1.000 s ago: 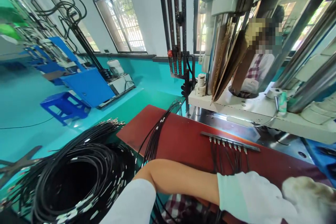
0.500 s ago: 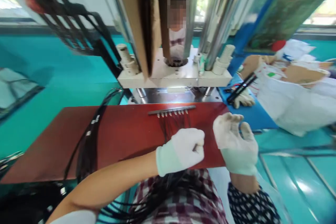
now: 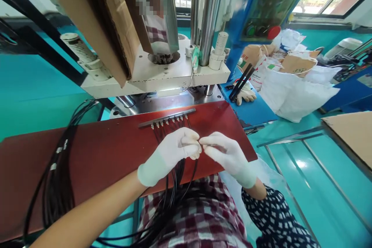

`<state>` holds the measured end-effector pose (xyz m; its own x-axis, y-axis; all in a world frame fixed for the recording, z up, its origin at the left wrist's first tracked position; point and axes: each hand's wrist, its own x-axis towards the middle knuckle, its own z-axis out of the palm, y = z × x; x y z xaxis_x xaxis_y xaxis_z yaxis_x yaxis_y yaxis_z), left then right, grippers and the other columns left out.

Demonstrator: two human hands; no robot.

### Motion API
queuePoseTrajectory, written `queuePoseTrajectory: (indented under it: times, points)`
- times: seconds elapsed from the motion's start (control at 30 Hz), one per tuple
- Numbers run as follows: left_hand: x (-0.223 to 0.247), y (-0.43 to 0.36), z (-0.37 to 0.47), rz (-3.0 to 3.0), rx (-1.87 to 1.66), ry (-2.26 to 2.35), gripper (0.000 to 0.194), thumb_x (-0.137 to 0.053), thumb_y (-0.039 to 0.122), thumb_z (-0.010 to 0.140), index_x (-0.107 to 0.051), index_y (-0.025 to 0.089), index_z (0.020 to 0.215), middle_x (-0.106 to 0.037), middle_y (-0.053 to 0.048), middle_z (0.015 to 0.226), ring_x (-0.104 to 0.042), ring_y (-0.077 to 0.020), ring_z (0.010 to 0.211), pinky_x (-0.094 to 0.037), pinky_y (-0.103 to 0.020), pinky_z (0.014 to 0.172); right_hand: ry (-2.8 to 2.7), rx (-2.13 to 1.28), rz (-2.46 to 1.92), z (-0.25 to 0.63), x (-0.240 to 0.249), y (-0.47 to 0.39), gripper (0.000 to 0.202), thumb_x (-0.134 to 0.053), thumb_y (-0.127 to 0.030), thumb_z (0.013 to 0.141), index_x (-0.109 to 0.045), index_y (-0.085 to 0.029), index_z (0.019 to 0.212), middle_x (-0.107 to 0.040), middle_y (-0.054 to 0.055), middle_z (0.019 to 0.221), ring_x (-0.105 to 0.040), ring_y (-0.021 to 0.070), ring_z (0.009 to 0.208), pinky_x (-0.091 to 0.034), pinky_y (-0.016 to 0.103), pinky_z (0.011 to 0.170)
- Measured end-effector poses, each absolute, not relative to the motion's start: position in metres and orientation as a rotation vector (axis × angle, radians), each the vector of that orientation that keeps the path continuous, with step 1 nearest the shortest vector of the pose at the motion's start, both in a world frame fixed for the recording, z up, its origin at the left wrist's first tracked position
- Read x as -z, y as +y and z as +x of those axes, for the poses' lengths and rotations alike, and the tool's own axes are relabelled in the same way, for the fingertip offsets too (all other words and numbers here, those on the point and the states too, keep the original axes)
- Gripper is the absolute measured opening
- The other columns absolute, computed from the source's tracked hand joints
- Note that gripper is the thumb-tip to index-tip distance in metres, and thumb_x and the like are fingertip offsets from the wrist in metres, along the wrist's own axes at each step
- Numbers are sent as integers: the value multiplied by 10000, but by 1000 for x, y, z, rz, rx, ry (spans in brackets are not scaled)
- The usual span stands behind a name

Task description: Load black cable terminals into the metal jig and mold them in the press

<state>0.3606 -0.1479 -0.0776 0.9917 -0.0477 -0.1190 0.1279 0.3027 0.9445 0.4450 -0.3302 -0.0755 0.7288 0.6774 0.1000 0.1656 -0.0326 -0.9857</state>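
Note:
My gloved left hand (image 3: 181,145) is closed, fingertips pinched together over the red-brown board (image 3: 116,143); black cables (image 3: 176,178) run beneath it to my lap. Fingertip to fingertip with it, my gloved right hand (image 3: 225,153) has its thumb and fingers pressed together too. Whatever lies between the fingertips is too small to make out. Just beyond my hands, a dark metal bar (image 3: 168,117) lies on the board with a row of several small metal cable ends along its near side.
A press with a white plate (image 3: 162,81) stands behind the board. Cardboard (image 3: 87,19) leans at its left. A cable bundle (image 3: 59,162) crosses the board's left part. Gloves (image 3: 246,95) lie on a blue surface, near white sacks (image 3: 293,93). A mirrored person shows in the metal.
The view has swung right. My right hand has come in to meet my left, and its spread fingers have closed. The left fist has become a fingertip pinch.

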Motion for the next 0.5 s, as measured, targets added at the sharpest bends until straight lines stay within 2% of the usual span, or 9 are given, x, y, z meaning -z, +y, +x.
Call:
queuePoseTrajectory:
  times: [0.1,0.2,0.27,0.4,0.5]
  points:
    - [83,-147,358,1332,110,126,301,-694,272,853,-549,150,1087,-669,-1,791,-627,-120,736,-493,-254,719,-936,-208,-1807,436,81,-328,184,-721,-254,854,-773,-235,1030,-678,23,840,-642,141,776,-518,267,721]
    - [85,-154,355,1452,128,189,292,-660,266,855,-555,166,1109,-687,-2,802,-643,-131,753,-515,-261,730,-1090,204,-1976,428,90,-328,102,-700,-292,881,-779,-241,920,-711,20,812,-636,146,735,-498,290,697]
    - [83,-160,352,1607,180,175,271,-610,266,874,-573,190,1132,-713,-13,843,-672,-154,807,-533,-285,775,-1150,353,-2029,423,91,-335,80,-689,-268,885,-764,-244,869,-731,6,814,-646,141,719,-493,294,696]
    - [67,-156,348,2066,216,166,294,-561,348,887,-638,279,1162,-755,-14,1023,-709,-209,954,-531,-361,929,-860,216,-2028,433,87,-390,85,-662,-240,879,-746,-226,873,-743,23,845,-680,144,748,-537,267,698]
    - [63,-127,346,2396,-59,293,264,-593,409,846,-701,282,1050,-759,-21,1018,-714,-256,904,-536,-425,932,-287,221,-2112,453,104,-466,191,-684,-374,844,-753,-204,898,-755,61,870,-702,194,788,-564,296,709]
